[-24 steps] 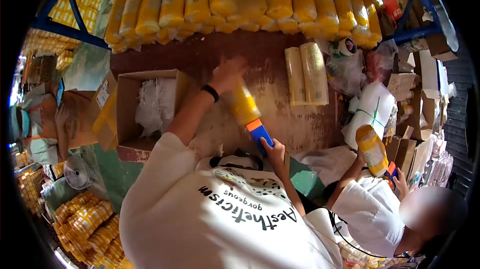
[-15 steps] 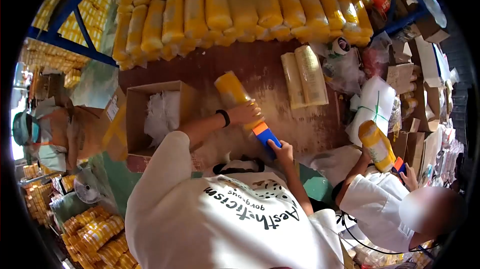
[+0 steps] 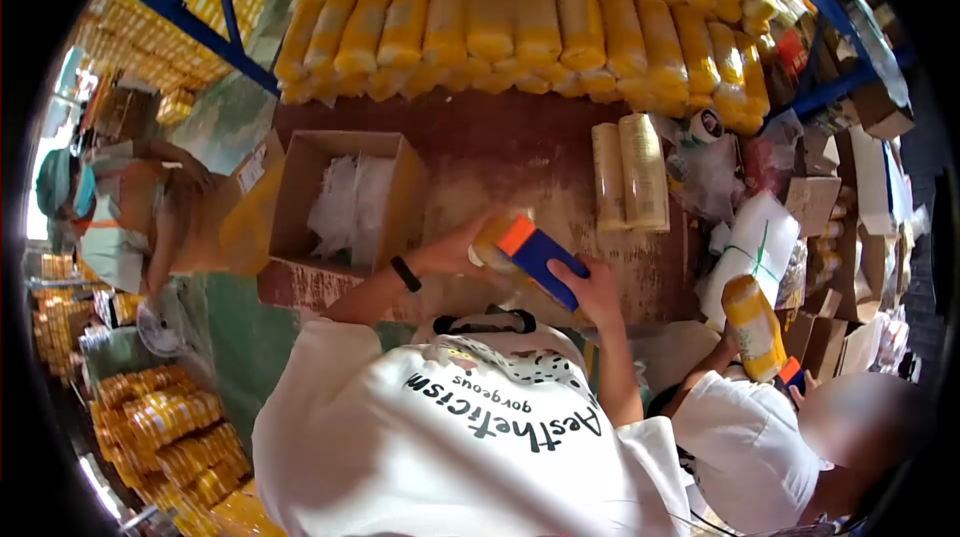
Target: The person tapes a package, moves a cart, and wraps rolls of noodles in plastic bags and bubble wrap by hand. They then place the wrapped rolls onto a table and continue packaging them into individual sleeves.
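Observation:
My left hand (image 3: 470, 249), a black band on its wrist, is wrapped round a yellow roll (image 3: 495, 237) that points toward the camera, its far part hidden. My right hand (image 3: 597, 289) grips a blue tool with an orange end (image 3: 545, 265). The orange end lies against or just in front of the roll; whether they touch I cannot tell. Both hands are over the front part of the reddish-brown table (image 3: 480, 152).
An open cardboard box (image 3: 400, 202) with white sheets stands left. Two pale rolls (image 3: 643, 172) lie right of centre. Stacked yellow rolls (image 3: 495, 17) line the back. At right, a co-worker (image 3: 745, 427) holds a yellow roll (image 3: 755, 327); another person (image 3: 110, 222) is far left.
The yellow roll in my left hand has turned from lying along the table to pointing up toward the camera. The blue tool has risen closer. The view has shifted.

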Motion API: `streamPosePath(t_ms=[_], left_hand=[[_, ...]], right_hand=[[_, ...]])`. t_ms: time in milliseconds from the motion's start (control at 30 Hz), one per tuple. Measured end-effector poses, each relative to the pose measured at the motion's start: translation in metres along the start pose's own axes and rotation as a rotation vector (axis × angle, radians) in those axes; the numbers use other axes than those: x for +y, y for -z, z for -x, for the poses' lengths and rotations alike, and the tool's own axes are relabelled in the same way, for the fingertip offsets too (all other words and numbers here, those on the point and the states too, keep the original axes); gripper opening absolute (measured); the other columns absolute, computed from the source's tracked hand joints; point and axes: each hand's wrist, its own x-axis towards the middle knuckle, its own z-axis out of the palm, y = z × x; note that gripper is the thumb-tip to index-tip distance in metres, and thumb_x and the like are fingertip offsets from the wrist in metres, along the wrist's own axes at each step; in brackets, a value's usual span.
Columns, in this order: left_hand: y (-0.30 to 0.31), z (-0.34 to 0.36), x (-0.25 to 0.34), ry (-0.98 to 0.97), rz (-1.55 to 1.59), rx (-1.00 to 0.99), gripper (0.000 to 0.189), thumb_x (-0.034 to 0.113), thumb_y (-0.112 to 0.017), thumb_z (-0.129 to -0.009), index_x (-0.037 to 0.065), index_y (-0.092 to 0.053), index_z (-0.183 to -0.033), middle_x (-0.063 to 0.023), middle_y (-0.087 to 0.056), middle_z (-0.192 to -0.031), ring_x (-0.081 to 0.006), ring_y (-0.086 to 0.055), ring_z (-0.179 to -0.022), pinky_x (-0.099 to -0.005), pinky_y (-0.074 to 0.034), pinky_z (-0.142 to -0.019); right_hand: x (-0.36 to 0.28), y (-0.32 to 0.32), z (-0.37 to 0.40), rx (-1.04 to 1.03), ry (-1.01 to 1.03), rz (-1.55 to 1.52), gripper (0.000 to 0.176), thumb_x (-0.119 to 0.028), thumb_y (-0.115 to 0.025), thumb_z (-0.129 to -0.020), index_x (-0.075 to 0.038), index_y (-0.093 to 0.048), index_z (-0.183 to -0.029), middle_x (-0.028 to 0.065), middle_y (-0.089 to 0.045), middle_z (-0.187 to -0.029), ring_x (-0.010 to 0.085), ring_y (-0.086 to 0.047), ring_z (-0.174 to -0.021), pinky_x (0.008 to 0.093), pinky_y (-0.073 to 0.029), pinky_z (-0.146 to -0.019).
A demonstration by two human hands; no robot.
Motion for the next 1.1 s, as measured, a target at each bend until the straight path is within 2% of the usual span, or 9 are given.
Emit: streamPosePath(t_ms=[200, 400, 500, 633, 700, 833, 900, 1033, 1100], left_hand=[[-0.025, -0.016, -0.001, 0.051, -0.305, 0.21, 0.1, 0.036, -0.084, -0.058, 0.006, -0.031, -0.138, -0.0151, -0.035, -0.138, -0.0309, -0.037, -0.126, -0.0388, -0.032, -0.104], [-0.015, -0.015, 0.018, 0.04, -0.445, 0.124, 0.09, 0.031, -0.081, -0.062, 0.011, -0.035, -0.137, -0.0144, -0.037, -0.137, -0.0317, -0.041, -0.123, -0.0382, -0.038, -0.099], [-0.005, -0.018, 0.001, 0.077, -0.126, 0.151, 0.091, 0.031, -0.08, -0.063, 0.012, -0.033, -0.138, -0.014, -0.037, -0.137, -0.0321, -0.04, -0.124, -0.0388, -0.038, -0.099], [-0.004, -0.026, 0.017, 0.026, -0.384, 0.057, 0.092, 0.04, -0.077, -0.065, 0.012, -0.031, -0.14, -0.0139, -0.036, -0.138, -0.0329, -0.04, -0.124, -0.0393, -0.039, -0.099], [-0.015, -0.024, 0.036, 0.002, -0.657, -0.009, 0.092, 0.046, -0.075, -0.067, 0.011, -0.03, -0.14, -0.0149, -0.035, -0.138, -0.0343, -0.041, -0.124, -0.0393, -0.039, -0.098], [-0.039, -0.021, 0.046, 0.126, -0.713, 0.148, 0.087, 0.052, -0.069, -0.07, 0.008, -0.034, -0.136, -0.0172, -0.039, -0.131, -0.0377, -0.042, -0.118, -0.042, -0.046, -0.087], [-0.054, -0.031, 0.05, 0.283, -0.775, 0.223, 0.084, 0.053, -0.067, -0.071, 0.006, -0.036, -0.134, -0.0186, -0.041, -0.126, -0.0389, -0.042, -0.116, -0.0437, -0.048, -0.082], [-0.076, -0.037, 0.057, 0.27, -0.941, 0.355, 0.077, 0.048, -0.067, -0.071, 0.007, -0.04, -0.13, -0.0175, -0.043, -0.12, -0.0369, -0.044, -0.11, -0.045, -0.05, -0.074], [-0.088, -0.033, 0.052, 0.212, -0.96, 0.409, 0.075, 0.042, -0.069, -0.07, 0.009, -0.041, -0.13, -0.0157, -0.042, -0.121, -0.0353, -0.042, -0.11, -0.0457, -0.048, -0.072]], right_hand=[[0.0, 0.008, -0.009, 0.031, 0.004, 0.0, 0.053, -0.048, -0.071, -0.074, 0.004, -0.064, -0.08, 0.0079, -0.059, -0.063, 0.0122, -0.054, -0.057, 0.0276, -0.042, -0.051], [0.029, 0.018, 0.028, 0.002, -0.064, -0.127, 0.046, -0.041, -0.069, -0.079, 0.004, -0.063, -0.085, 0.0052, -0.061, -0.07, 0.0086, -0.052, -0.064, 0.0247, -0.044, -0.059], [0.051, 0.031, 0.053, 0.012, -0.092, -0.078, 0.046, -0.041, -0.069, -0.079, 0.004, -0.063, -0.084, 0.0055, -0.061, -0.069, 0.0085, -0.052, -0.063, 0.0249, -0.044, -0.059], [0.062, 0.026, 0.055, 0.039, -0.154, -0.021, 0.05, -0.044, -0.07, -0.076, 0.006, -0.064, -0.078, 0.0126, -0.063, -0.065, 0.0184, -0.061, -0.061, 0.0309, -0.047, -0.057], [0.067, 0.018, 0.041, 0.035, -0.165, 0.219, 0.056, -0.049, -0.067, -0.075, 0.007, -0.064, -0.077, 0.0181, -0.062, -0.065, 0.027, -0.062, -0.063, 0.0353, -0.047, -0.058], [0.03, 0.013, 0.028, 0.006, -0.16, 0.419, 0.064, -0.056, -0.063, -0.074, 0.008, -0.063, -0.075, 0.0254, -0.059, -0.066, 0.0384, -0.062, -0.068, 0.0425, -0.048, -0.061], [0.018, 0.008, 0.019, 0.031, -0.125, 0.513, 0.057, -0.051, -0.063, -0.075, 0.006, -0.065, -0.076, 0.0221, -0.06, -0.061, 0.0359, -0.063, -0.063, 0.0406, -0.048, -0.059], [-0.009, -0.004, 0.003, 0.128, -0.002, 0.779, 0.048, -0.044, -0.062, -0.076, 0.004, -0.067, -0.078, 0.0189, -0.063, -0.065, 0.033, -0.064, -0.066, 0.0403, -0.051, -0.062], [-0.038, -0.005, -0.008, -0.028, -0.219, 0.748, 0.034, -0.033, -0.058, -0.079, -0.001, -0.068, -0.081, 0.0174, -0.065, -0.081, 0.032, -0.064, -0.079, 0.0394, -0.051, -0.069]])
